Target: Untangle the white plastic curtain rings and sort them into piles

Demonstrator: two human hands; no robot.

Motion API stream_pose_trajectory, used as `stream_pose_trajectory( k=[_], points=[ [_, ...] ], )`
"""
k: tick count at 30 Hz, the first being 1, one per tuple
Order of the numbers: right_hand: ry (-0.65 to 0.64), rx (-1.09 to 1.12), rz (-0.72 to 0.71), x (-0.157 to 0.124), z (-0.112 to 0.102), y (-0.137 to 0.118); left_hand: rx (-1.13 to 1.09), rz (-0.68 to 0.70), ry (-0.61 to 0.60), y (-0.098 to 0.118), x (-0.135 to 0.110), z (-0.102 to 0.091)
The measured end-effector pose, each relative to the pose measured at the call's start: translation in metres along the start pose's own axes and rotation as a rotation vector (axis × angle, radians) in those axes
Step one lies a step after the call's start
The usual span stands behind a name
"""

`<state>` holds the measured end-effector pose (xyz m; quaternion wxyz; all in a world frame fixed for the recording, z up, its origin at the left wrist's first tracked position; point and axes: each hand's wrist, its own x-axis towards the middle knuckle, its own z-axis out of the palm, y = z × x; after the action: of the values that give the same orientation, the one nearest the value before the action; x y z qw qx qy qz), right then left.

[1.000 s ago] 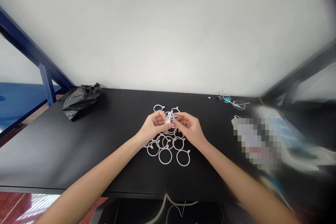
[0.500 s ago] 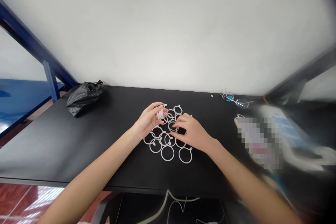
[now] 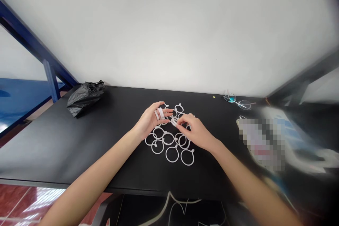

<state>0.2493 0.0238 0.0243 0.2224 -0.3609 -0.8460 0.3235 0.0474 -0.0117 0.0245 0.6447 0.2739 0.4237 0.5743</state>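
Several white curtain rings with small eyelets lie in an overlapping cluster on the black table, among them a ring (image 3: 172,154) at the front. My left hand (image 3: 150,118) is turned palm up at the left of the cluster, its fingers stretched to the right. A few white rings (image 3: 161,113) are looped around those fingers and held there. My right hand (image 3: 197,130) is closed in a pinch on one or more white rings (image 3: 174,122), just to the right of my left fingertips. Its fingers partly cover the rings behind them.
A crumpled black plastic bag (image 3: 86,97) sits at the back left of the table (image 3: 119,159). Eyeglasses (image 3: 237,102) and a tiny yellow bit (image 3: 214,97) lie at the back right. A phone-like object, pixelated (image 3: 261,144), is at the right. Cables (image 3: 169,201) hang below the front edge.
My right hand has pinched and lifted rings from the cluster toward my left fingers. My left fingers have straightened, and the rings on them sit nearer the palm. Some table rings have shifted.
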Motion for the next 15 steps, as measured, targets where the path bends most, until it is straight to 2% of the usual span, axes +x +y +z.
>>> stream_pose_trajectory(
  k=[3,5,10,12,15],
  points=[
    [0.110,0.297,0.133,0.002,-0.004,0.004,0.009,-0.045,-0.007,-0.002,0.001,0.000],
    [0.164,0.416,0.127,0.003,-0.002,0.004,-0.022,-0.088,-0.065,-0.004,-0.001,0.003],
    [0.163,0.365,-0.021,0.001,0.006,0.001,-0.132,-0.113,-0.128,-0.006,-0.007,0.010],
    [0.183,0.353,-0.030,0.001,0.007,0.003,-0.160,-0.118,-0.141,-0.007,-0.007,0.009],
    [0.287,0.419,0.023,0.001,0.006,0.007,-0.187,-0.105,-0.183,-0.008,-0.005,0.006]
  ],
)
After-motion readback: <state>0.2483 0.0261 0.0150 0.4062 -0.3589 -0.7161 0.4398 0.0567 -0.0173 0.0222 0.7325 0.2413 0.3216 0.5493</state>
